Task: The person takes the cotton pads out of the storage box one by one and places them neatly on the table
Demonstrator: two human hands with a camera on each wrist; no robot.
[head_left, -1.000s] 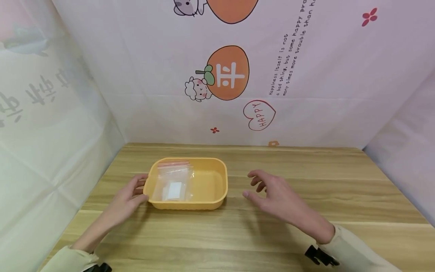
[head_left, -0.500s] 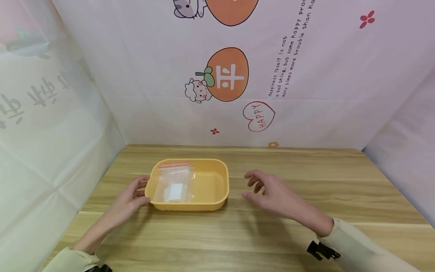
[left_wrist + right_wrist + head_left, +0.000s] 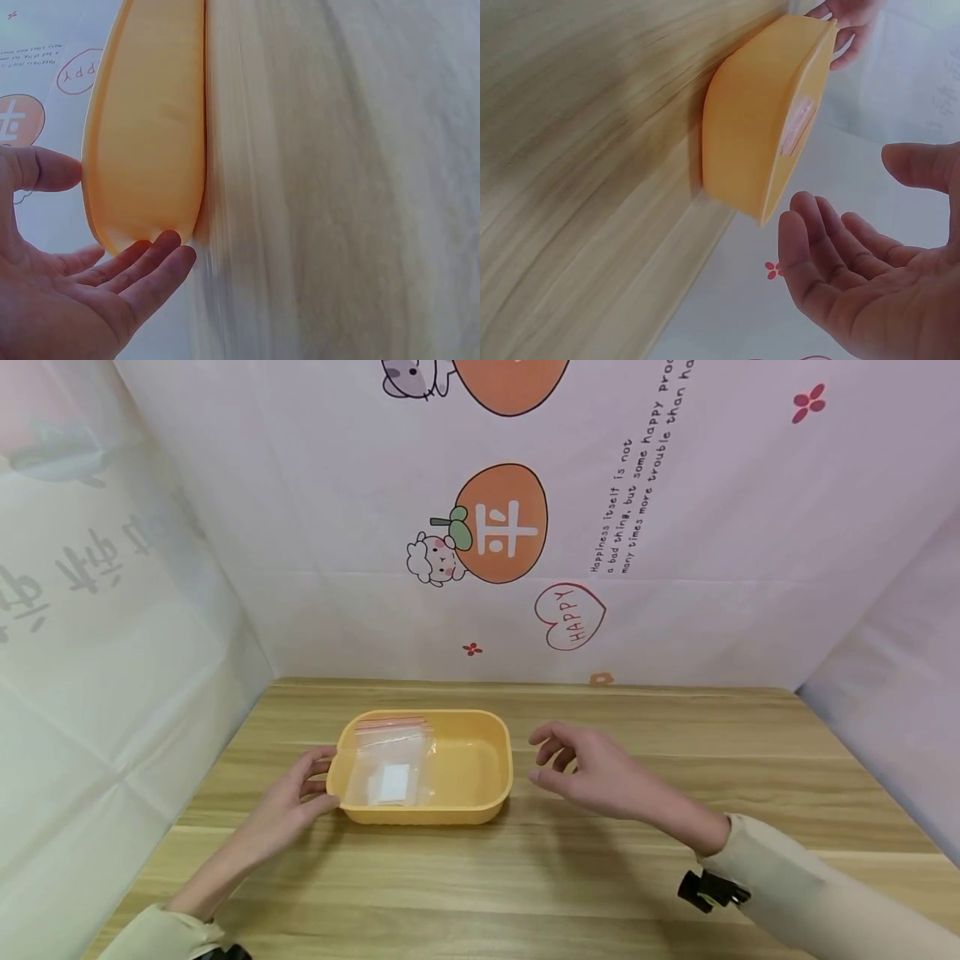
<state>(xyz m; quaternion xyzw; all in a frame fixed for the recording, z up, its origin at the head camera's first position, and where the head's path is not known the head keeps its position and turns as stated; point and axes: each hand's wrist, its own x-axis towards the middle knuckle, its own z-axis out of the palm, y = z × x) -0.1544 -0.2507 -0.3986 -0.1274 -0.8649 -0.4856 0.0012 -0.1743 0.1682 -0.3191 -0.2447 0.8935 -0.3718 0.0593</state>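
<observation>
A yellow plastic basin (image 3: 480,777) with rounded corners stands on the wooden table. Inside it, toward the left, lie clear zip-lock bags (image 3: 390,752) with red seal strips and a white label patch; how many overlap I cannot tell. My left hand (image 3: 292,797) touches the basin's left end. In the left wrist view its fingertips (image 3: 166,241) press against the outer wall, with the thumb at the rim. Apart from the basin, to its right, my right hand (image 3: 596,768) hovers with loosely bent fingers and holds nothing. The right wrist view shows its palm facing the basin (image 3: 742,135).
The wood-grain table (image 3: 712,752) ends at a white printed cloth (image 3: 675,627) behind. More pale cloth hangs at the left (image 3: 150,610) and right sides. Black buckled straps (image 3: 712,891) sit on both wrists by the beige sleeves.
The basin has slid slightly right with the bags in it, my left hand moving along against its end. My right hand has drifted a little left, closer to the basin.
</observation>
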